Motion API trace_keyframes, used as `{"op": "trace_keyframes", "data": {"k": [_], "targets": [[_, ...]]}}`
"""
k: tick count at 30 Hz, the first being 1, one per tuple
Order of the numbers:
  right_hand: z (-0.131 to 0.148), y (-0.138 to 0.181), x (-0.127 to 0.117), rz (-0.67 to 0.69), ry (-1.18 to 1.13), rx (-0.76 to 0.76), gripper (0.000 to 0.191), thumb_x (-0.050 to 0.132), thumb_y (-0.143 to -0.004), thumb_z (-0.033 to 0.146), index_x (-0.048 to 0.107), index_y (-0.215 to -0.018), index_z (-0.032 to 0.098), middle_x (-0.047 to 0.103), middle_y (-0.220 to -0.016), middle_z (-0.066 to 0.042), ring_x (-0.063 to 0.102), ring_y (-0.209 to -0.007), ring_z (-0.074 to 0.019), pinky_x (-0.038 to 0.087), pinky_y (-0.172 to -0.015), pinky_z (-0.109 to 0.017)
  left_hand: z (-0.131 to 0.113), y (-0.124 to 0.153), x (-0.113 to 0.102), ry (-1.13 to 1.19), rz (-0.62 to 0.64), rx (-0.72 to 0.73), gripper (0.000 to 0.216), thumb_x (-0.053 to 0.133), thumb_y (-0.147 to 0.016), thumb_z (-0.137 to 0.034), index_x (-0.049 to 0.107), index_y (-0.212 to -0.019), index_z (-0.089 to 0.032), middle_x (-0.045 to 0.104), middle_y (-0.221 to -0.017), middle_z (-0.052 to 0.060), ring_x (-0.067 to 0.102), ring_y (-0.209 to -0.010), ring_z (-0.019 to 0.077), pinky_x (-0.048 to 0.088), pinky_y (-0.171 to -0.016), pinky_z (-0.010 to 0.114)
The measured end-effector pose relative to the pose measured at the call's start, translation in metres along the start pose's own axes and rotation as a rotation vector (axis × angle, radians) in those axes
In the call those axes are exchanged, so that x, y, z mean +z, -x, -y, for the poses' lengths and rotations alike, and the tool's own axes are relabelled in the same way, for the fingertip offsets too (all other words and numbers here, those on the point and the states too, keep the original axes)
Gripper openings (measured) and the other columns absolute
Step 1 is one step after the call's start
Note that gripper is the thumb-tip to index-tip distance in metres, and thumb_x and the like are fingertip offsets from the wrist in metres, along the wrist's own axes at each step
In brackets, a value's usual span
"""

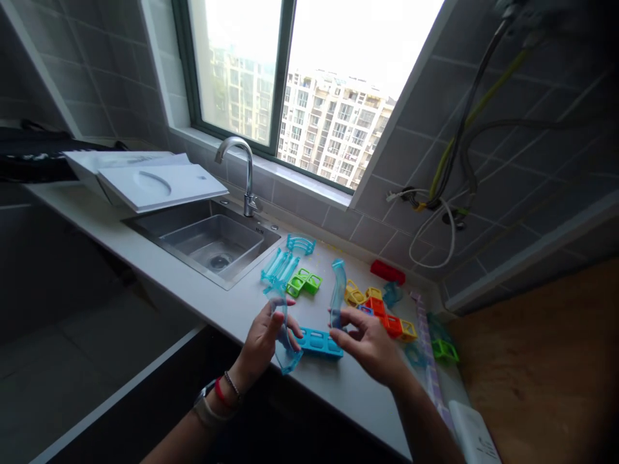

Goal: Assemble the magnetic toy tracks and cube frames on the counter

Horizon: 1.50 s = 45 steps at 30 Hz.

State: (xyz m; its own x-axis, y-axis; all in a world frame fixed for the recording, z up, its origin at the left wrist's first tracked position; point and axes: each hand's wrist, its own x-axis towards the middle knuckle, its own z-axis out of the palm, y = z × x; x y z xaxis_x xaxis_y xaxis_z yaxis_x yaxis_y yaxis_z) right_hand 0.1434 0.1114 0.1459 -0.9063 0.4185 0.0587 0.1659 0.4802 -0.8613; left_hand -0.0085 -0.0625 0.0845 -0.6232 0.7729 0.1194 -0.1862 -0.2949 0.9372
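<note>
My left hand (264, 338) is closed around a curved, see-through blue plastic track piece (289, 362), held above the counter's front edge. In my right hand (370, 341), pinched between thumb and fingers, a second curved blue track piece (338, 290) stands upright. Between the hands, a solid blue block with oval openings (320, 342) lies on the counter, partly behind the left fingers. Beyond them are green cube blocks (304, 281) and several straight clear blue track pieces (280, 267). A curved blue piece with rails (300, 244) lies further back.
Yellow blocks (355, 295), orange blocks (378, 308) and a red block (387, 272) lie to the right. A sink (213, 238) with a faucet (249, 174) is at the left, near white foam sheets (164, 183). Cables (454, 148) hang from the right wall.
</note>
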Motion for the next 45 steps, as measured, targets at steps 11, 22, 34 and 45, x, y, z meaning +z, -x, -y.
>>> {"op": "trace_keyframes", "data": {"k": [11, 22, 34, 45], "targets": [[0.031, 0.112, 0.048, -0.155, 0.019, -0.070, 0.022, 0.068, -0.087, 0.035, 0.071, -0.105, 0.023, 0.065, -0.090, -0.003, 0.063, -0.086, -0.0203, 0.052, -0.073, -0.029, -0.050, 0.057, 0.056, -0.662, 0.147, 0.178, 0.041, 0.049, -0.096, -0.052, 0.052, -0.121, -0.019, 0.069, -0.076, 0.002, 0.068, -0.066, 0.0188, 0.047, -0.062, 0.025], [0.035, 0.124, 0.046, -0.103, -0.039, -0.076, 0.026, 0.065, -0.089, 0.037, 0.071, -0.112, 0.025, 0.067, -0.095, -0.004, 0.065, -0.090, -0.0213, 0.053, -0.073, -0.028, -0.058, 0.073, 0.069, -0.814, 0.148, 0.238, 0.037, 0.048, -0.097, -0.051, 0.055, -0.119, -0.021, 0.071, -0.077, 0.002, 0.067, -0.066, 0.0208, 0.045, -0.064, 0.027], [0.021, 0.113, 0.051, -0.167, -0.101, 0.004, 0.029, 0.070, -0.085, 0.039, 0.066, -0.108, 0.021, 0.067, -0.095, -0.004, 0.064, -0.090, -0.0216, 0.053, -0.075, -0.028, -0.053, 0.063, 0.063, -0.705, 0.150, 0.150, 0.036, 0.047, -0.098, -0.050, 0.053, -0.117, -0.021, 0.069, -0.073, -0.001, 0.063, -0.060, 0.0173, 0.043, -0.062, 0.026], [0.013, 0.107, 0.044, -0.314, -0.137, 0.132, 0.033, 0.062, -0.089, 0.051, 0.062, -0.092, 0.019, 0.065, -0.073, -0.003, 0.060, -0.063, -0.0183, 0.050, -0.057, -0.030, -0.053, 0.066, 0.054, -0.574, 0.141, 0.060, 0.040, 0.047, -0.097, -0.054, 0.055, -0.112, -0.019, 0.075, -0.081, 0.004, 0.066, -0.061, 0.0167, 0.044, -0.058, 0.024]]}}
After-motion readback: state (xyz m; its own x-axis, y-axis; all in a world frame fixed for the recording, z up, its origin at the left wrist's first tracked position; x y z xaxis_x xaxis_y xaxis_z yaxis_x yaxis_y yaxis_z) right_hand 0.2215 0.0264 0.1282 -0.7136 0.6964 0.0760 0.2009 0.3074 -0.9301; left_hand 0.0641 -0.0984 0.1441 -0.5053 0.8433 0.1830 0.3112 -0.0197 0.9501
